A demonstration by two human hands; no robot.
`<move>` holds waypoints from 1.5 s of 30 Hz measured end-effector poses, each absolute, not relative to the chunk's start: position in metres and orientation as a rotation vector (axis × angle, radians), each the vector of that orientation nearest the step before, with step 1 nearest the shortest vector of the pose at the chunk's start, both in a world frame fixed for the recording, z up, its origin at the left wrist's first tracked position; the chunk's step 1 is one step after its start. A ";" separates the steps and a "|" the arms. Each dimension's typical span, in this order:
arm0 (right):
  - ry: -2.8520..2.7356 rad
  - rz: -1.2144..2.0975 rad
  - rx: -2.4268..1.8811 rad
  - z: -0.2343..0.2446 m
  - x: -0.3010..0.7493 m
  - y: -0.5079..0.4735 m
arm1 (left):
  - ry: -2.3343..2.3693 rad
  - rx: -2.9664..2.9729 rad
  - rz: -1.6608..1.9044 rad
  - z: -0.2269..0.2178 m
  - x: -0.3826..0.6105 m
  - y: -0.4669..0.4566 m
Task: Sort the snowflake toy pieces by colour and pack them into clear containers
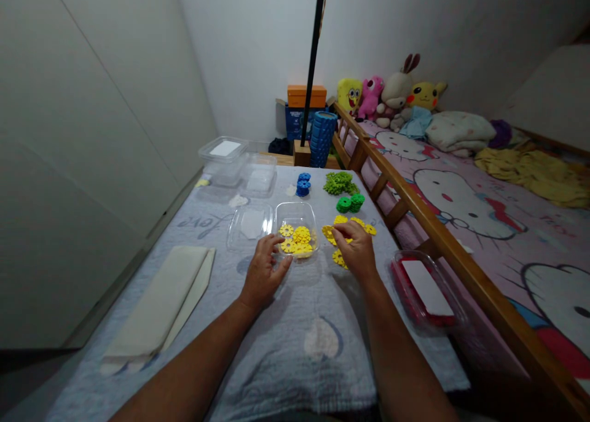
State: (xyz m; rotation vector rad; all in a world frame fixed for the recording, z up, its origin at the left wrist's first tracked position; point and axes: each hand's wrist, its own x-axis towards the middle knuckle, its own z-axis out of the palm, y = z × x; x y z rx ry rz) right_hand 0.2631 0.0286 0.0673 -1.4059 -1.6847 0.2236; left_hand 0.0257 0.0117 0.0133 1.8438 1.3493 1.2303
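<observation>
Grey-blue cloth (271, 354) covers the work surface. Near right: lidded box (426, 289) with red contents. Left hand (263, 271) is half open, thumb and fingers apart, nothing seen in its grip, at the near-left corner of the clear tub (295, 212); rim contact cannot be told. Yellow discs (302, 234) lie inside the tub. Right hand (354, 247) pinches a loose yellow disc (327, 233) between thumb and finger. Beyond: green discs (356, 203), then stacked blue discs (303, 186).

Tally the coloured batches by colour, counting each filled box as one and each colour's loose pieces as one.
Yellow: 2 (open box; loose yellow discs)
Blue: 1 (loose blue discs)
Light green: 1 (light green pile)
Darker green: 1 (darker green discs)
Red: 1 (red-filled box)
Total: 6
</observation>
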 end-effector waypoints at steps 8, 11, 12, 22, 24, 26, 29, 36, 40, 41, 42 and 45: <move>-2.078 0.290 -1.542 0.082 0.206 0.030 | 1.330 1.849 1.257 0.013 0.026 0.012; -2.147 0.280 -1.574 0.078 0.200 0.028 | 1.328 1.841 1.262 0.012 0.026 0.012; -2.136 0.261 -1.584 0.077 0.201 0.028 | 1.330 1.838 1.263 0.012 0.026 0.012; -1.936 0.177 -2.105 0.078 0.280 0.019 | 1.365 1.837 1.253 0.015 0.027 0.012; -2.013 0.211 -2.182 0.072 0.287 0.013 | 1.369 1.826 1.253 0.015 0.028 0.012; -2.092 0.230 -2.218 0.065 0.287 0.009 | 1.368 1.824 1.251 0.015 0.028 0.012; -2.138 0.215 -2.255 0.056 0.282 0.005 | 1.366 1.832 1.246 0.015 0.028 0.011; -2.125 0.146 -2.152 0.052 0.279 0.003 | 1.367 1.815 1.248 0.016 0.028 0.011; -2.136 0.117 -2.134 0.051 0.278 0.002 | 1.366 1.808 1.242 0.017 0.028 0.011; -2.139 0.112 -2.137 0.051 0.278 0.003 | 1.367 1.811 1.240 0.017 0.028 0.011; -2.137 0.109 -2.138 0.050 0.278 0.003 | 1.369 1.815 1.239 0.017 0.028 0.011; -2.113 0.142 -2.101 0.051 0.282 0.007 | 1.362 1.833 1.238 0.016 0.028 0.012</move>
